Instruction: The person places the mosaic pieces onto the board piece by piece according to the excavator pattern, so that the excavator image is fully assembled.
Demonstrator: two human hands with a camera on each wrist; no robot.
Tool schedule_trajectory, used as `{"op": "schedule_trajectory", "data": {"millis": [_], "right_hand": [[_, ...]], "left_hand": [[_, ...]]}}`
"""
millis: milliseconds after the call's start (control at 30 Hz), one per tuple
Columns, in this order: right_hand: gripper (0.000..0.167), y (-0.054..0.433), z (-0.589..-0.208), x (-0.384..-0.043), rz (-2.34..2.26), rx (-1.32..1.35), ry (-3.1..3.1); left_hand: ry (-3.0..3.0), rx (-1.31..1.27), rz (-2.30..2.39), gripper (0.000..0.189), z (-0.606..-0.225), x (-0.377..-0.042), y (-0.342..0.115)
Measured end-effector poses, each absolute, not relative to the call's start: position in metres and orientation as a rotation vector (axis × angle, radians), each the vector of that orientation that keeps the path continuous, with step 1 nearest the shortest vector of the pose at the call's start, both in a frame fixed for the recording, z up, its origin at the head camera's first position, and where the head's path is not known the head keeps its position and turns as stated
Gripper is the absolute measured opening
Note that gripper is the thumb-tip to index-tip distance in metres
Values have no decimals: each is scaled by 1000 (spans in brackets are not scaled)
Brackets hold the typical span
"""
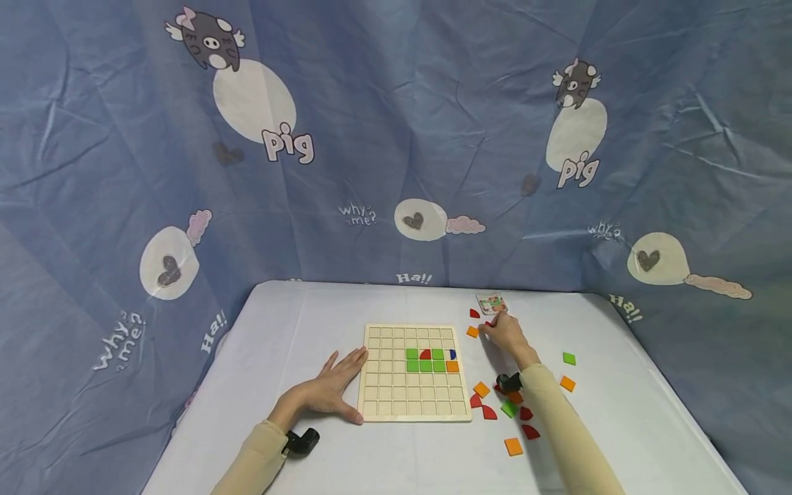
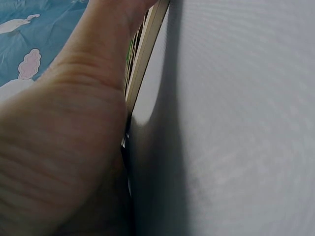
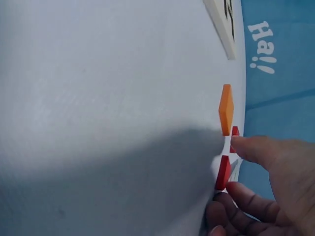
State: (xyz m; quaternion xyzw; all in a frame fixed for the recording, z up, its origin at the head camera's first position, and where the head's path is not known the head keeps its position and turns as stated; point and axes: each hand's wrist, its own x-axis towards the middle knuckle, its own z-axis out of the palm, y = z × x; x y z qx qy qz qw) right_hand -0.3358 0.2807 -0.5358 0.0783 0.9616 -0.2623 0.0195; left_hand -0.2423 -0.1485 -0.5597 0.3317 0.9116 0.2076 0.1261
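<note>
A pale wooden grid board [image 1: 411,386] lies on the table, holding green squares [image 1: 425,366], a red quarter-circle [image 1: 425,354], an orange square [image 1: 453,366] and a small blue piece [image 1: 453,355]. My left hand [image 1: 334,385] lies spread at the board's left edge, fingertips and thumb touching it. Beyond the board's right side, my right hand [image 1: 506,333] reaches down to the table. In the right wrist view, its thumb and forefinger stand apart around a red quarter-circle tile [image 3: 224,172], the forefinger touching or almost touching it. An orange square tile [image 3: 226,109] lies near the thumb.
A small picture card [image 1: 491,302] lies just beyond my right hand. Loose red, orange and green tiles lie under and around my right forearm, including a green square [image 1: 569,359] and an orange square [image 1: 513,447]. A blue printed curtain [image 1: 383,165] encloses the table.
</note>
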Motion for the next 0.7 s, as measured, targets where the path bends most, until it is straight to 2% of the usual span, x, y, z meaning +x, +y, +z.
{"op": "schedule_trajectory", "data": {"millis": [233, 467, 700], "right_hand": [[30, 283, -537, -338, -770, 256, 2991], [16, 295, -531, -335, -865, 80, 2890], [23, 304, -528, -333, -853, -115, 2847]], "left_hand": [[2647, 961, 630, 132, -560, -242, -147], [2647, 966, 619, 132, -560, -242, -146], [2647, 970, 628, 132, -559, -242, -147]]}}
